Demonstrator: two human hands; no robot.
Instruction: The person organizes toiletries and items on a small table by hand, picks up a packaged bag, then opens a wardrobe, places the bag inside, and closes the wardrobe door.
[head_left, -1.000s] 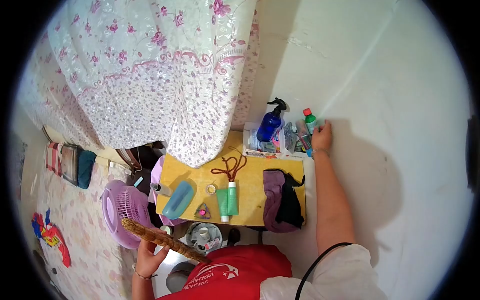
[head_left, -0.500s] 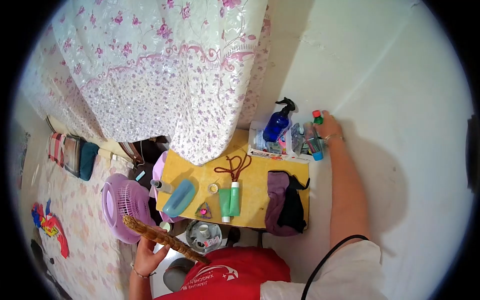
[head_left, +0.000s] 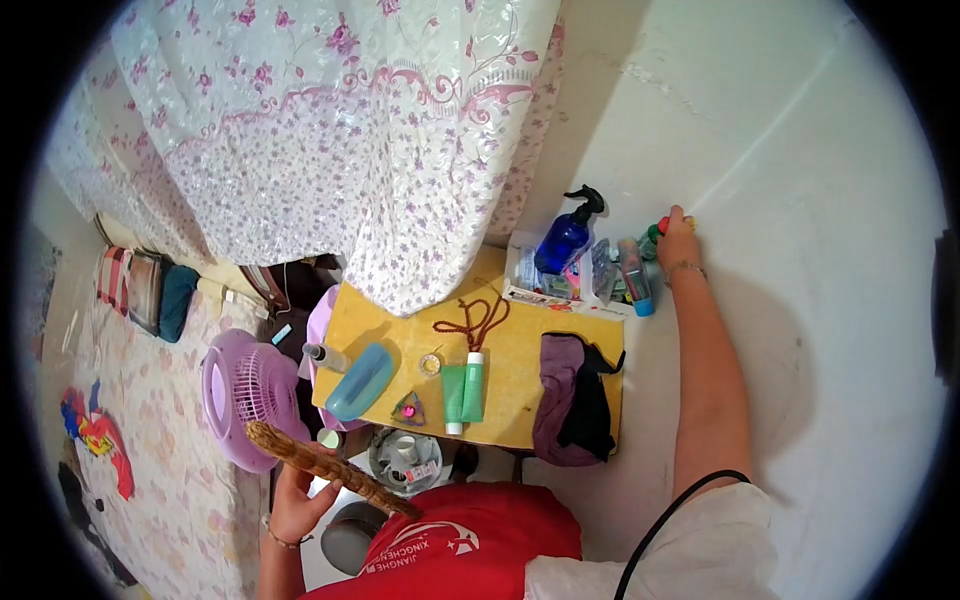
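My left hand (head_left: 298, 508) is wrapped round a brown, fibrous stick like a coir pole (head_left: 330, 468), which slants in front of the red apron (head_left: 480, 530). At the far right corner of the table, my right hand (head_left: 680, 240) is closed on a small green bottle with a red cap (head_left: 655, 232), now tilted; its fingers partly cover the cap. Close by stands a white box (head_left: 580, 303) holding a blue spray bottle (head_left: 565, 242), a blue-capped tube (head_left: 634, 275) and small packets.
On the yellow table (head_left: 500, 400) lie two green tubes (head_left: 463, 395), a brown cord (head_left: 470, 325), a tape roll (head_left: 430, 364), a blue case (head_left: 360, 382) and a purple-black cloth (head_left: 572, 400). A purple fan (head_left: 250, 390) stands left. A floral curtain (head_left: 400, 180) hangs over the back edge.
My right hand has shifted slightly right and closed round the red-capped bottle, which has gone from upright to tilted. My left hand still holds the stick. The view has moved a little.
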